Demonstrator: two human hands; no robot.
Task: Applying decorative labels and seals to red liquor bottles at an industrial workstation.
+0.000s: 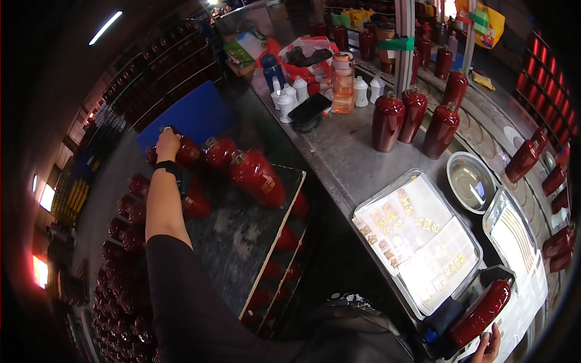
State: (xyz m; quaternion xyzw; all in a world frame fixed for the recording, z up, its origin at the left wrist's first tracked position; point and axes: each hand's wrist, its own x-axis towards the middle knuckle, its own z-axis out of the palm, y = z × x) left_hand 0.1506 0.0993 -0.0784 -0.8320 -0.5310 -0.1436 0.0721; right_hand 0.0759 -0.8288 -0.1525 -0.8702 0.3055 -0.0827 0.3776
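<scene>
My left hand [168, 145] reaches out to the far left and is closed around the top of a dark red glass bottle, mostly hidden behind the fingers. Beside it on a dark board [233, 254] stand other red bottles, one with a gold label [261, 179]. At the lower right, a glossy red bottle [484, 311] lies tilted on a dark holder [445, 330]. Just below that bottle is my right hand [487, 346], partly cut off by the frame, its fingers apart. A tray [417, 311] nearby carries sheets of gold labels [393, 221].
On the metal table [339, 163] stand several red bottles [387, 124], white bottles [285, 106], a phone [310, 109], an orange drink bottle [343, 85] and a steel bowl [471, 181]. A conveyor [502, 130] with bottles runs along the right. Many red bottles [121, 290] fill the left floor.
</scene>
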